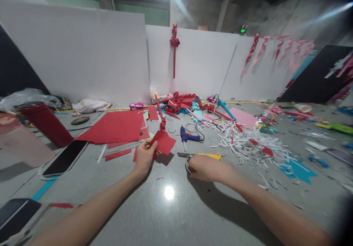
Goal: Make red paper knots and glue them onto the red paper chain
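My left hand (145, 157) pinches a small red paper square (165, 143) between thumb and fingers, tilted above the floor. Behind it rises a twisted red paper curl (163, 124); I cannot tell whether it is joined to the square. My right hand (205, 167) is curled around a ring-shaped thing with a pale rim (188, 164), mostly hidden by the fingers, low over the floor. Just beyond that hand lies a utility knife with a yellow handle (213, 156). Farther off is a blue hot glue gun (190, 135) with its cord.
Large red paper sheets (116, 126) lie at left, near a phone (66, 157) and a red tumbler (45, 123). White paper strips (239, 139) heap up at right. Red paper chains (184, 100) lie ahead, before white boards (193, 62) with paper pieces hung on them.
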`<state>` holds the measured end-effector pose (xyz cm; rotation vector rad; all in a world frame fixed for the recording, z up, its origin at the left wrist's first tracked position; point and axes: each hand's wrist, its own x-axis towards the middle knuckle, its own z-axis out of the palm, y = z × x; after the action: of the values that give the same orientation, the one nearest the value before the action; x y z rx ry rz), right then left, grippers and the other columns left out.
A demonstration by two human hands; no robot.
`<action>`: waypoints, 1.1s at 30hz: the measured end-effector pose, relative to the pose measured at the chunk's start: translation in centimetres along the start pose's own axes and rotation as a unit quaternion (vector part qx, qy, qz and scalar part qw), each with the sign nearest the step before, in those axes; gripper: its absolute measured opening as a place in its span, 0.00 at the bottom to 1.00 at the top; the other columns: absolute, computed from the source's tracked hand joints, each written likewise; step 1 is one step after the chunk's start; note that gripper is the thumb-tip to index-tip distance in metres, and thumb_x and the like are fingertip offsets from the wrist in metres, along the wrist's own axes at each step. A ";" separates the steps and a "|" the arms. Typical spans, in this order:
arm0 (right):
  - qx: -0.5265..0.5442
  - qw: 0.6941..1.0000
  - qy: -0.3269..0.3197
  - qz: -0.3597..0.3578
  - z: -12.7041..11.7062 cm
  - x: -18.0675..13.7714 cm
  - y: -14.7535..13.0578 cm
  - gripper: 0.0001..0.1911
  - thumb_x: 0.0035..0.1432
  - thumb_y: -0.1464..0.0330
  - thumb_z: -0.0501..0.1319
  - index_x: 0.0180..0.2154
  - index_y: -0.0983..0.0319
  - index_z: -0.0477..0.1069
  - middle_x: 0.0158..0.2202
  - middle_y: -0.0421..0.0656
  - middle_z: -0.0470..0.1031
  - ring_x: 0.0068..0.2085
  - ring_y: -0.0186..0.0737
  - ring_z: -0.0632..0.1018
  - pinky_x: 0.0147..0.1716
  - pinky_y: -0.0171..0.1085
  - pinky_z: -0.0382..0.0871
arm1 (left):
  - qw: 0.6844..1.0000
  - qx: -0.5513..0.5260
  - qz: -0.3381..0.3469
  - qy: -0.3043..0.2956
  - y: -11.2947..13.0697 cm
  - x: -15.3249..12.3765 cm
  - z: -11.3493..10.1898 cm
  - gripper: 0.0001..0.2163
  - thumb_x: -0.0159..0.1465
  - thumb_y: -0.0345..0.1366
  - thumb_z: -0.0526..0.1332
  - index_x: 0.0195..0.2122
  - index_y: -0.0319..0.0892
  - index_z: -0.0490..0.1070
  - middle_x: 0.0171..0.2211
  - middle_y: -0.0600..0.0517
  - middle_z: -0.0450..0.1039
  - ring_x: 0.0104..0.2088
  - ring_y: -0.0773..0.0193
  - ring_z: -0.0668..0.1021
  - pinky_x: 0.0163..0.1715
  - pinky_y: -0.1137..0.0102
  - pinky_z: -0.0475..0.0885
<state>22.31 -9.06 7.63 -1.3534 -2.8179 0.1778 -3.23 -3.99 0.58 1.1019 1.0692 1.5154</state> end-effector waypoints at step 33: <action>0.453 0.813 0.365 0.039 6.5 3.5 -3.1 0.14 0.66 0.57 0.66 0.46 0.59 0.79 0.41 0.46 0.84 0.37 0.43 0.85 0.37 0.39 0.80 | 0.971 0.141 0.094 -0.170 2.3 -2.5 0.7 0.12 0.66 0.45 0.67 0.40 0.42 0.82 0.29 0.49 0.81 0.25 0.63 0.79 0.28 0.71 0.73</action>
<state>17.33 -8.91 1.39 -0.9666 -1.6424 0.7072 -2.66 -6.75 2.61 1.6357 0.9780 1.2779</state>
